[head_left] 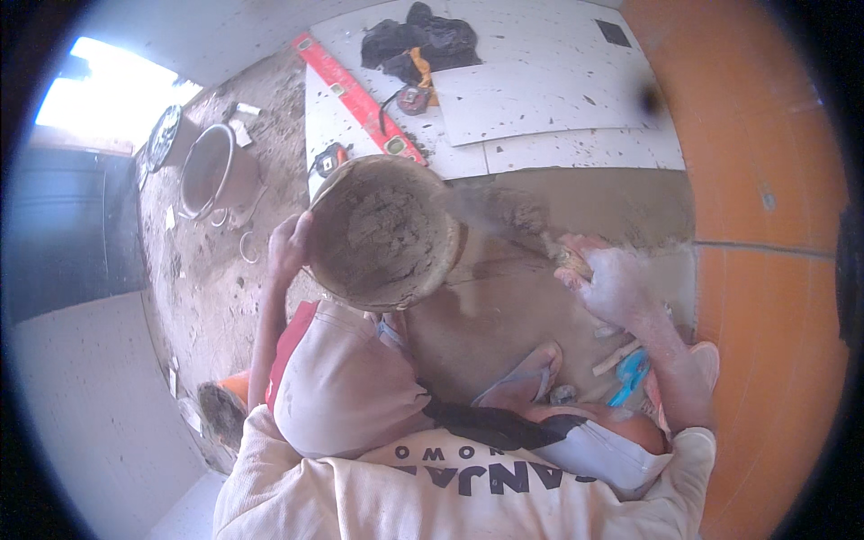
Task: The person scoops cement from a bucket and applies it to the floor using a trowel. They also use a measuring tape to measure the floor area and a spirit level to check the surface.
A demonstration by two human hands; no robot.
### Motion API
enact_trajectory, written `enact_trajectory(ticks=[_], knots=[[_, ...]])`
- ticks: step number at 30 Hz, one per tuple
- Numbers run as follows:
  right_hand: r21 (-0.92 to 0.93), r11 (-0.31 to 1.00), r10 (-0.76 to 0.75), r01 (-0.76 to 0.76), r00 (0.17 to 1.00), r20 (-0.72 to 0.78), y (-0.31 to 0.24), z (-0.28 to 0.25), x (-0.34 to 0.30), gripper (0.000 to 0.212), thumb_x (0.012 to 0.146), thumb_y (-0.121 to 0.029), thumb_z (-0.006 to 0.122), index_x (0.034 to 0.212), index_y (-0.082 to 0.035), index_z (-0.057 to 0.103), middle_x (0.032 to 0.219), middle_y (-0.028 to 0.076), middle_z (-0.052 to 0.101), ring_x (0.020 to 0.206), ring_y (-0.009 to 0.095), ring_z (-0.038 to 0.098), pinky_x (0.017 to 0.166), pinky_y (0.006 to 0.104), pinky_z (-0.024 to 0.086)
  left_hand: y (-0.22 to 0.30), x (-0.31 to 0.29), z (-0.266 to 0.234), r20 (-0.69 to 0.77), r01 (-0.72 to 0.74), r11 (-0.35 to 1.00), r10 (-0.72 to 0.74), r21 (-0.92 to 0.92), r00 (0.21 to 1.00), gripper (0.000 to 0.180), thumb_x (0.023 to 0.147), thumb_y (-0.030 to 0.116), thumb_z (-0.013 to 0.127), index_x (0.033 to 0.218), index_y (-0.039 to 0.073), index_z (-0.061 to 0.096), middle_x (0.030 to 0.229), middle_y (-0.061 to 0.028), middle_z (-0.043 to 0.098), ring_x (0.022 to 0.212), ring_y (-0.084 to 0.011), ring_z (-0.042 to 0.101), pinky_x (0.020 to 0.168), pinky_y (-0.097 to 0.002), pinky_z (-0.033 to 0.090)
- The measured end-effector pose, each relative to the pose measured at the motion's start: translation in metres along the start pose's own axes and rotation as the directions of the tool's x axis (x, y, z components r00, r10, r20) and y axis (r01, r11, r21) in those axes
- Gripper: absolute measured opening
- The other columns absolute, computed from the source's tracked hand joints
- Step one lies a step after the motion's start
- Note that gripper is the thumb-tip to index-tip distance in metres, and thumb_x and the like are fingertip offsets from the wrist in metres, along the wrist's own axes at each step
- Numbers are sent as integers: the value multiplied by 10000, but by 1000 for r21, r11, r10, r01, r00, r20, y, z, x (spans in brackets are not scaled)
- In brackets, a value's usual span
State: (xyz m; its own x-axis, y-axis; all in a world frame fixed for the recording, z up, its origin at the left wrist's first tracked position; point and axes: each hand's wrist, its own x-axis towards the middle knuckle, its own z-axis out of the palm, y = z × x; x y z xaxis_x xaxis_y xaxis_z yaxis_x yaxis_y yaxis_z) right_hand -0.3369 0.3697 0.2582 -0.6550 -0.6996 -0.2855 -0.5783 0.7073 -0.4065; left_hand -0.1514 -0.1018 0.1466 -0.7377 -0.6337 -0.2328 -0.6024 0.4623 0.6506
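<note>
My left hand [290, 243] grips the left rim of a bucket [454, 236], which is tipped so that its mouth faces me. Grey-brown wet mortar [387, 229] fills much of it. My right hand [605, 277] is closed round the handle of a trowel [533, 247]. Its blade, smeared by motion, carries a lump of mortar [515, 209] just right of the bucket's rim. Under the trowel lies a smoothed, damp mortar bed [621, 202], bordering white tiles [576, 148] on the far side.
A red spirit level [346, 94], two tape measures [413, 100] and a crumpled black plastic bag [423, 43] lie on the tiles. Another bucket [216, 171] stands at left on rough ground. By my right forearm is a blue tool [630, 376]. Orange wall panels [765, 342] rise at right.
</note>
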Motion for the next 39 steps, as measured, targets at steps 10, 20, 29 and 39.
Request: enact_trajectory(ticks=[10,20,29,39], knots=[[-353,914,-172,201,979,110,-66,47,98,347,922,-239,560,1238,-96,570,988,181,652,837,360,686,735,479,544,71,-40,45,-87,-81,942,55,-327,995,388,950,352,624,845,-20,591,665,-68,538,653,-146,486,613,-357,429],[-227,914,-281,336,928,242,-70,73,67,398,909,-227,571,1283,-91,569,968,201,636,872,368,676,760,483,545,85,-42,46,-125,-100,958,68,-270,990,419,948,362,620,777,-14,546,620,-107,493,610,-163,445,588,-374,408],[179,981,11,-72,947,321,-65,58,68,404,861,-360,655,1162,-93,685,1006,218,695,954,378,675,832,476,536,99,-47,48,-76,-97,942,77,-320,994,420,947,365,631,771,-2,529,608,-98,478,600,-162,433,572,-373,407],[-43,999,36,-23,939,341,-60,63,77,454,871,-315,640,1236,-46,631,993,241,689,941,414,662,855,500,516,117,-56,47,-64,-118,966,106,-232,992,415,948,365,626,788,-8,541,614,-127,488,584,-199,454,581,-391,412]])
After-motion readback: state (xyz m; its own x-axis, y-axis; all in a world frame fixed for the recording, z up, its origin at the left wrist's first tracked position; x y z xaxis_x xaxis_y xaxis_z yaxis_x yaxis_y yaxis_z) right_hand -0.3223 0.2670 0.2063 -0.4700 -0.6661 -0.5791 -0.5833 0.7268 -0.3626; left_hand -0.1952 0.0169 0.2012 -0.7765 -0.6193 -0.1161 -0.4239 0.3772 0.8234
